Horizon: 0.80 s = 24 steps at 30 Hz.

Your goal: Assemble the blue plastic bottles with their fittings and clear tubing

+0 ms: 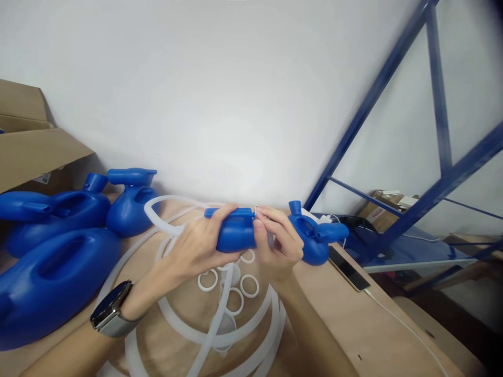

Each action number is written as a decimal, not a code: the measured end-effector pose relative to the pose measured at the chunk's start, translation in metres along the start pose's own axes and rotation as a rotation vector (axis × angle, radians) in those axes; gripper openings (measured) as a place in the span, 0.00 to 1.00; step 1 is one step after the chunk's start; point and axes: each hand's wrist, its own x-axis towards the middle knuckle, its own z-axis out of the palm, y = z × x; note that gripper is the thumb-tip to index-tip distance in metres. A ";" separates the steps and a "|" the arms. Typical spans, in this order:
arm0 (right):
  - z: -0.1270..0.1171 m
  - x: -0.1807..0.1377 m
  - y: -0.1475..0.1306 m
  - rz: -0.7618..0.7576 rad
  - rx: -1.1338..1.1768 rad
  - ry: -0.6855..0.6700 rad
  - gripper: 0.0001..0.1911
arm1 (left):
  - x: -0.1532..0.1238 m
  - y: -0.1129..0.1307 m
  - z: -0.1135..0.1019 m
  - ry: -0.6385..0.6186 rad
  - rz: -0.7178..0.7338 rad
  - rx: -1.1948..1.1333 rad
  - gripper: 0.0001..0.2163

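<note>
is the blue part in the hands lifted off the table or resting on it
Lifted. The blue part is held between the left hand and right hand, above the white rings on the table.

You hold a blue plastic part point(236, 235) level above the table, long side running left-right, a flat tab along its top. A white tube point(168, 225) meets it at the left end; a white bit shows at its right end.

blue jugs point(55, 246) crowd my table's point(338, 319) left edge, rings point(231, 293) and tubing point(165, 220) fill the middle; i see bare room near the right edge, past the phone point(348, 268).
</note>
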 end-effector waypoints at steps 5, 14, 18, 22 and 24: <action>-0.001 0.002 -0.013 0.212 0.104 -0.004 0.08 | 0.003 0.003 -0.008 0.012 0.067 0.093 0.38; 0.002 -0.003 -0.022 0.337 0.179 0.008 0.08 | -0.001 0.002 -0.006 0.038 0.160 0.184 0.37; 0.004 -0.013 -0.018 0.186 0.127 -0.012 0.21 | -0.002 0.001 -0.006 0.028 0.177 0.183 0.37; 0.003 -0.017 -0.015 0.038 -0.024 -0.117 0.24 | -0.002 -0.004 -0.006 0.008 0.165 0.180 0.36; 0.001 -0.016 -0.015 -0.001 -0.087 -0.184 0.25 | -0.002 -0.005 -0.006 0.006 0.148 0.154 0.36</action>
